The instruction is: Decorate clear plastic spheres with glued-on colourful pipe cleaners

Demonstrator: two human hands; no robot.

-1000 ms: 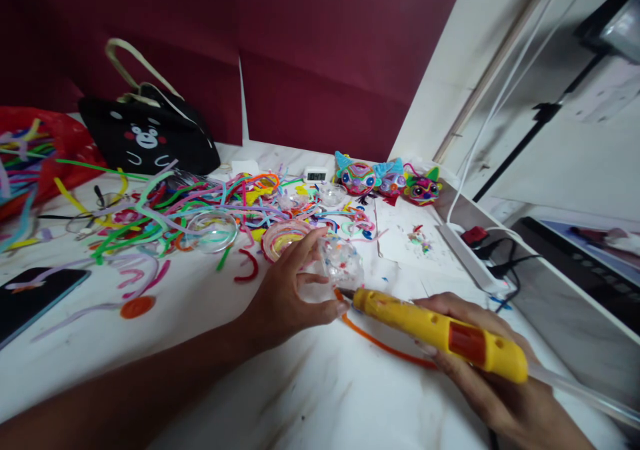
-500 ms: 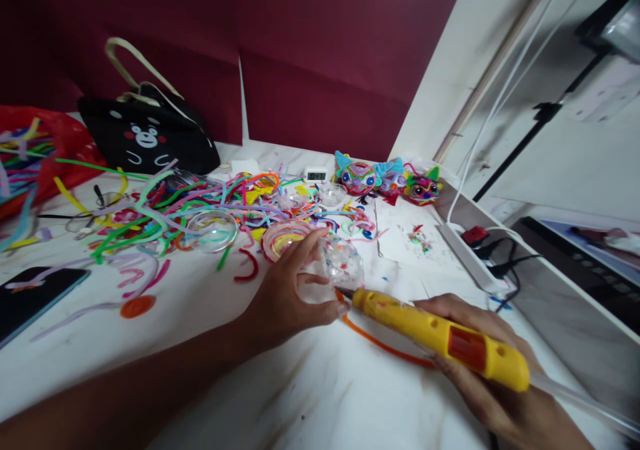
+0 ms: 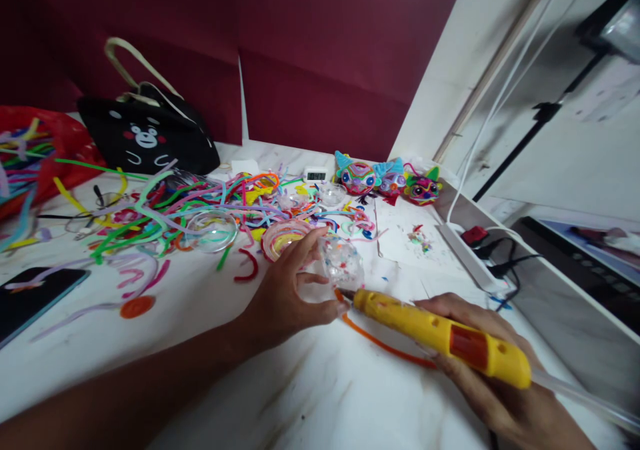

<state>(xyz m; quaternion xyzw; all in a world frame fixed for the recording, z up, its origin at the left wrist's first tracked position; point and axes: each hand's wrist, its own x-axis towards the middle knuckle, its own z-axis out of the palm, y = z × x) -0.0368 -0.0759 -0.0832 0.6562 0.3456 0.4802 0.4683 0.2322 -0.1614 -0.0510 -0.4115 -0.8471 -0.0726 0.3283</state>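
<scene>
My left hand [image 3: 287, 290] is curled around a clear plastic piece [image 3: 343, 263] flecked with coloured specks. An orange pipe cleaner [image 3: 385, 347] touches the piece's lower edge by my left thumb and trails off to the right. My right hand [image 3: 505, 370] grips a yellow hot glue gun [image 3: 430, 327], with a clear glue stick [image 3: 590, 397] poking out of its back. The gun's nozzle [image 3: 346, 294] meets the spot where the pipe cleaner's end lies against the clear piece.
Tangled pipe cleaners [image 3: 165, 203] and a clear dish [image 3: 210, 230] lie to the left, near a phone [image 3: 40, 297]. A black bag [image 3: 145, 133], a small clock [image 3: 316, 174] and decorated animal heads [image 3: 357, 177] stand behind. A power strip [image 3: 473, 260] sits at right.
The glue gun has shifted very slightly, its nozzle staying at the pipe cleaner's end. Both hands are otherwise nearly still.
</scene>
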